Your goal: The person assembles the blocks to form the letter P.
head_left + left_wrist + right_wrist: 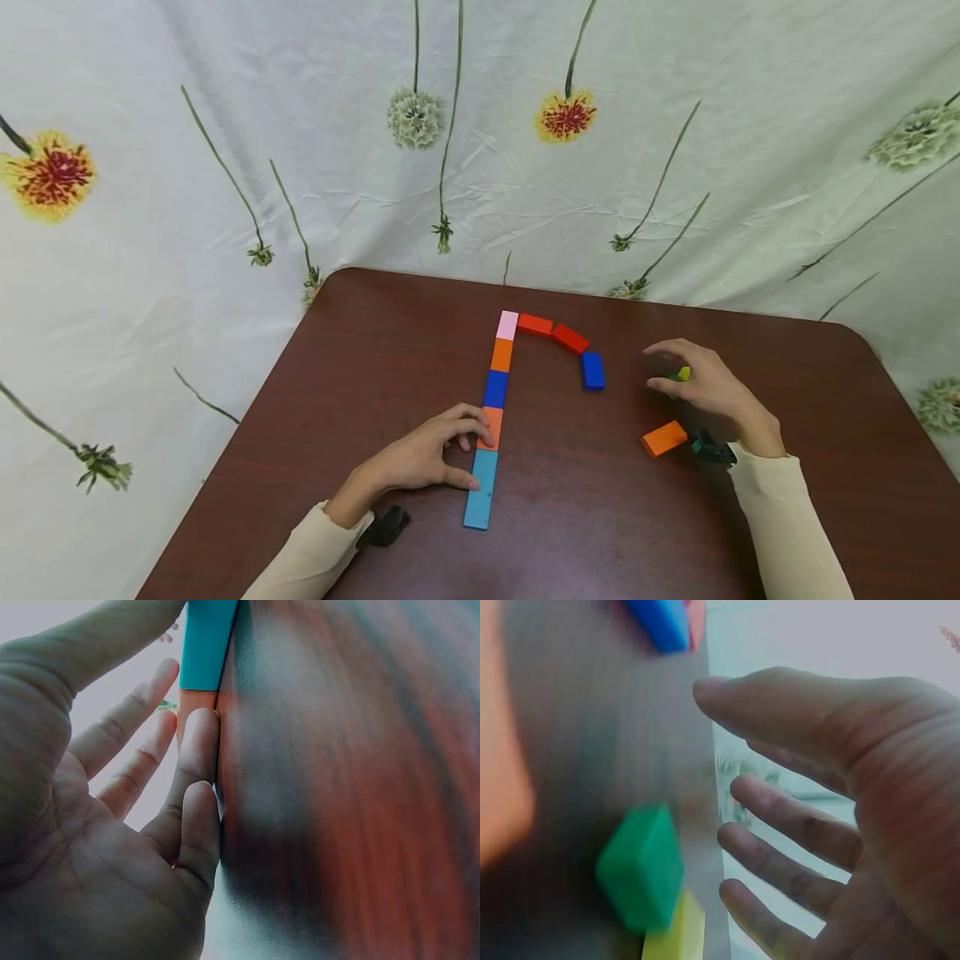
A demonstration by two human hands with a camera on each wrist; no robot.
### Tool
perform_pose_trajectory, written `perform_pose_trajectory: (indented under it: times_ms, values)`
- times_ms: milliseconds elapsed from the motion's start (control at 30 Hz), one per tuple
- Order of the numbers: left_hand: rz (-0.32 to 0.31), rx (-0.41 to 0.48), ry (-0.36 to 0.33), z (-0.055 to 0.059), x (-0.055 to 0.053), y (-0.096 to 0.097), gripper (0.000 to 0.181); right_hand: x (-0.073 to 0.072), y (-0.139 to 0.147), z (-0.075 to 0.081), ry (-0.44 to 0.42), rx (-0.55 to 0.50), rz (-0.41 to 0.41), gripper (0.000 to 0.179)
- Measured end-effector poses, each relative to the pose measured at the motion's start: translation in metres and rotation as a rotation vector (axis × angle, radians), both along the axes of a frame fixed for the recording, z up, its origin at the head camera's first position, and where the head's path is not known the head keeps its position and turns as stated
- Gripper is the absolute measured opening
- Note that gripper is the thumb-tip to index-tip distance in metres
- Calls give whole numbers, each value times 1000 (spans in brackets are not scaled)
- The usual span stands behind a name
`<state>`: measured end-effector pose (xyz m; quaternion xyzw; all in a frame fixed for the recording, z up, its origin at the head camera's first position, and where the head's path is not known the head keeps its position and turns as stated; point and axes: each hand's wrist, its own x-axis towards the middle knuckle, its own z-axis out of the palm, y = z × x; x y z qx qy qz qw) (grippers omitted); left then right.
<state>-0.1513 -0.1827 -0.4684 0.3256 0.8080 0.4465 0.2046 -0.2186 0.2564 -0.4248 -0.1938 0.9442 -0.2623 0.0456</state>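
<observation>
My left hand [423, 457] lies beside a straight row of blocks, its thumb at a long teal block [482, 492] and its fingertips on the salmon-orange block [492, 419] above it. In the left wrist view, loosely bent fingers rest along that row, with the teal block [208, 645] near the thumb. My right hand [708, 382] hovers with spread fingers and holds nothing. Beneath it, partly hidden in the head view, are a green block [641, 870] and a yellow block [681, 934]. An orange block [663, 438] lies loose near the right wrist.
The row continues away with a blue block [496, 389], an orange block [502, 355] and a pink block [507, 325]. From there two red blocks, one nearer the pink [535, 325], and a blue block [592, 372] curve right. A flowered cloth [495, 183] hangs behind the table [390, 350].
</observation>
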Motion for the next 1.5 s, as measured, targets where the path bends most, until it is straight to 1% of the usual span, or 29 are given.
perform_pose_trajectory:
  times_ms: [167, 367, 600, 867, 967, 1067, 1267, 1400, 1500]
  values:
    - [-1, -2, -4, 0, 0, 1, 43, 8, 23, -1, -3, 3, -25, 45]
    - [8, -11, 0, 1, 0, 1, 43, 9, 42, -4, 22, 25, -17, 44]
    - [7, -5, -7, 4, 1, 1, 43, 9, 51, -9, -8, 52, -15, 41]
    - [6, -10, -7, 3, 1, 1, 43, 10, 56, -15, -16, 58, -27, 40]
    - [6, -10, -7, 2, 1, 1, 43, 10, 56, -14, -10, 52, -29, 41]
    - [6, -7, -8, 1, 0, 1, 43, 10, 54, -13, 20, 50, -25, 42]
    - [5, -4, -9, 0, 1, 0, 43, 9, 39, -8, 81, 31, 23, 41]
    - [4, -4, -1, 1, 0, 0, 43, 10, 25, -4, 78, 19, 42, 42]
    - [4, -4, -2, 1, 0, 0, 44, 10, 10, -1, 53, 7, 76, 43]
